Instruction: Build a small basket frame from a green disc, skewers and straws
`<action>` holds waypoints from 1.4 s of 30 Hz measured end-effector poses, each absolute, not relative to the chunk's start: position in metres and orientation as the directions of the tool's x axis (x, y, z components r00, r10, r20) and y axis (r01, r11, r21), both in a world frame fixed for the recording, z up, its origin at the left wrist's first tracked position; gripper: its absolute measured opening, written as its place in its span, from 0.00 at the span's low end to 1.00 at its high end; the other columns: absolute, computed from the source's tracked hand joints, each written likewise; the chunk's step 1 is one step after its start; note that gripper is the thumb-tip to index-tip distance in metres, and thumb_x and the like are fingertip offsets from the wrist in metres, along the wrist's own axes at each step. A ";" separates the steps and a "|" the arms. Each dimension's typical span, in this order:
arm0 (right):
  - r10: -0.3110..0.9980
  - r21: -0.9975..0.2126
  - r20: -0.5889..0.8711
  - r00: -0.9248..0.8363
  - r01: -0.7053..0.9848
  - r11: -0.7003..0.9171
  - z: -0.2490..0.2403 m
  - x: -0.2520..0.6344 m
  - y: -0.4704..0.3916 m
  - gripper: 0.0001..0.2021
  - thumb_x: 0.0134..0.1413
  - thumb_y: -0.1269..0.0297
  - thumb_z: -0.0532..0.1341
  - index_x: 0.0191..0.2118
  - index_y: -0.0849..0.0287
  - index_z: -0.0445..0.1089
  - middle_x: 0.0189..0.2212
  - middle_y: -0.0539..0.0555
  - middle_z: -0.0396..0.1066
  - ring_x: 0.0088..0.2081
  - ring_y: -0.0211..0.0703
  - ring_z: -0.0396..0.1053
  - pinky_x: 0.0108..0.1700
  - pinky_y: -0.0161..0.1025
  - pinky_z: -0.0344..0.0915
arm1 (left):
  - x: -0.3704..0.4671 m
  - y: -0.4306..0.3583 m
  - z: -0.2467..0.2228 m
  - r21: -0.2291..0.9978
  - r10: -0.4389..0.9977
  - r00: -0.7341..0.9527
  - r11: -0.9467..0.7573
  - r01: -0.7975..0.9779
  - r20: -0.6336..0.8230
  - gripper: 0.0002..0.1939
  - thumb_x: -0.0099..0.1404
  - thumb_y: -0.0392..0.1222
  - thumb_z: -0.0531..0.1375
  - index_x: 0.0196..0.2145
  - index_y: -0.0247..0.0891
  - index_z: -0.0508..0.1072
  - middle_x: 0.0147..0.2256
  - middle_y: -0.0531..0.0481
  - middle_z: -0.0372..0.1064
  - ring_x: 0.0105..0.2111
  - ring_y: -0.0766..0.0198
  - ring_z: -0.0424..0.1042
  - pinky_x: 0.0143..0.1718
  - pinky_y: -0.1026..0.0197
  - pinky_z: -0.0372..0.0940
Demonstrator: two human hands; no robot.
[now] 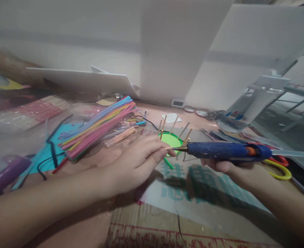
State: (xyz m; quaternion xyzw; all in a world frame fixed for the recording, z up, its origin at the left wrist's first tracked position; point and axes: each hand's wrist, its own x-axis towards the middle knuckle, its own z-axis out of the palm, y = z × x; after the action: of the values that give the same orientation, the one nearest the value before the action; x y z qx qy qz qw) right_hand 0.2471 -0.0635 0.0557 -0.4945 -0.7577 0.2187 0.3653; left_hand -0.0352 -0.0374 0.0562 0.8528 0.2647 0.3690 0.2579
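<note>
My right hand (pixel 226 166) grips a blue hot glue gun (pixel 219 151), its nozzle pointing left and a clear glue stick (pixel 293 153) sticking out of its back. With thumb and fingers pinched, my left hand (pixel 141 156) holds a thin wooden stick (pixel 168 148), its end at or very near the nozzle tip. Just behind lies a light green disc (pixel 170 139) with a darker green rim, several thin wooden sticks standing upright around its edge. A green strip (pixel 168 163) reaches from the disc toward me.
Colourful pipe cleaners (pixel 100 127) lie in a bundle at left, near a cyan sheet (pixel 66 137) and a purple object (pixel 9 170). A clear bottle (pixel 247 103) stands at right, with yellow-handled scissors (pixel 283 170) nearby. A white board (pixel 84 81) leans at the back.
</note>
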 end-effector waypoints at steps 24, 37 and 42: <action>0.926 -0.685 0.312 -0.211 0.625 0.374 0.055 0.247 -0.063 0.27 0.47 0.30 0.61 0.24 0.52 0.72 0.22 0.54 0.73 0.26 0.49 0.72 0.26 0.46 0.70 | -0.036 -0.040 0.058 0.671 0.645 0.606 -0.704 0.234 0.465 0.15 0.76 0.40 0.50 0.41 0.37 0.77 0.39 0.49 0.75 0.44 0.64 0.73 0.48 0.61 0.64; 0.909 -0.639 0.383 -0.164 0.663 0.389 0.058 0.244 -0.066 0.26 0.42 0.30 0.64 0.25 0.51 0.75 0.23 0.54 0.75 0.25 0.49 0.73 0.25 0.44 0.71 | -0.037 -0.040 0.059 0.683 0.675 0.591 -0.680 0.265 0.442 0.17 0.75 0.41 0.49 0.37 0.35 0.76 0.35 0.49 0.72 0.40 0.63 0.71 0.45 0.61 0.64; 0.879 -0.752 0.369 -0.302 0.458 0.474 0.069 0.253 -0.058 0.25 0.55 0.36 0.58 0.25 0.53 0.71 0.22 0.52 0.71 0.25 0.46 0.70 0.29 0.44 0.71 | -0.036 -0.033 0.055 0.710 0.755 0.536 -0.608 0.357 0.378 0.17 0.75 0.46 0.50 0.39 0.37 0.76 0.37 0.50 0.75 0.40 0.61 0.72 0.43 0.60 0.66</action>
State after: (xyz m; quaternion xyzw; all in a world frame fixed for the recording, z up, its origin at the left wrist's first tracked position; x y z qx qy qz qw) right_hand 0.2530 -0.0582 0.0688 -0.4388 -0.7617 0.2659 0.3957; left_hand -0.0358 -0.0333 0.0547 0.8273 0.3360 0.3455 0.2886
